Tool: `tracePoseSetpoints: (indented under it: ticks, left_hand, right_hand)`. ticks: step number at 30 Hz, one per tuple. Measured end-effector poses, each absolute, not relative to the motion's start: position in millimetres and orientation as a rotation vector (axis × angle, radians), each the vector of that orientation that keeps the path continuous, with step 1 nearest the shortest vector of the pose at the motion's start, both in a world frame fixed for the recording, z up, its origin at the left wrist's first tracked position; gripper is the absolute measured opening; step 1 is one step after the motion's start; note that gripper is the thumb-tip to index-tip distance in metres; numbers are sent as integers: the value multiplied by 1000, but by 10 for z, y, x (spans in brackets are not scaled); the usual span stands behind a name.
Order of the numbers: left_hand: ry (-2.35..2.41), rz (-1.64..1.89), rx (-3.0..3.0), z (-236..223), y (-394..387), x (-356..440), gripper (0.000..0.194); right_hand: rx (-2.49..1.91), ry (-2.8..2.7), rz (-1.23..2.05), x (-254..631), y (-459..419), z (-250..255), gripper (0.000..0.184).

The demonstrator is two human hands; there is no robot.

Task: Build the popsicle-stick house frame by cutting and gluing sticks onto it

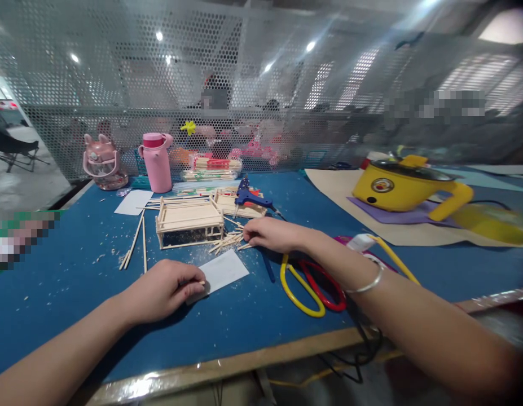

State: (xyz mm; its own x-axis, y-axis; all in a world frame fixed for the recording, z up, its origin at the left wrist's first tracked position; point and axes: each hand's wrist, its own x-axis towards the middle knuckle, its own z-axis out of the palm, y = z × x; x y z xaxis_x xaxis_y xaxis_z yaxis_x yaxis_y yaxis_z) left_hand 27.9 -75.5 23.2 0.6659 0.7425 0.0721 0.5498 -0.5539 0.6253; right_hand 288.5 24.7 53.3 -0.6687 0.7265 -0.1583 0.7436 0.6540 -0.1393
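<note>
My left hand [170, 288] is closed in a pinch beside a white paper card [228, 272]. The pale tip of a short wooden stick pokes out between its thumb and forefinger. My right hand [270, 234] reaches into a loose pile of short wooden sticks [227, 241], fingertips bent together on them; what lies between them is hidden. Just behind the pile stands a small bed-like frame built of wooden sticks [189, 217]. A second stick piece [240, 206] is partly hidden behind it. A blue glue gun [251, 196] rests there, beyond my right hand.
Yellow-and-red-handled scissors [303, 293] lie under my right forearm. Long sticks [135, 242] are at left. Behind stand a pink bottle [158, 169], a clear jug [105, 166] and bundled sticks [214, 164]. A yellow electric pot [392, 186] is at right, before a perforated metal screen [138, 84].
</note>
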Motion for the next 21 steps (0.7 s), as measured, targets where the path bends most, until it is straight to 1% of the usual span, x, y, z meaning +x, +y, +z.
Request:
tracePoseSetpoints:
  ticks: [3,7,11,16,19,21]
  left_hand:
    - [987,473,2291,221,-753,274,29]
    - [994,465,2274,221,-754,277,29]
    - [995,461,2265,228,-756,284,27]
    - [980,478,2231,217,-760,269,29]
    - [1028,644,2129,201,-763,283,25]
    - [1104,860,1909,199,-758,328,23]
  right_hand:
    - [1336,2849,-226,2920,324,566,14]
    - [1255,2860,-127,2865,378,516,15]
    - [1233,2793,-22,2768,365,450,12]
    - [1234,2779,21,2776,380,469,8]
    - [1331,2808,14,2822,335,550,10]
    - [1456,2869,-134,2809,218,626,11]
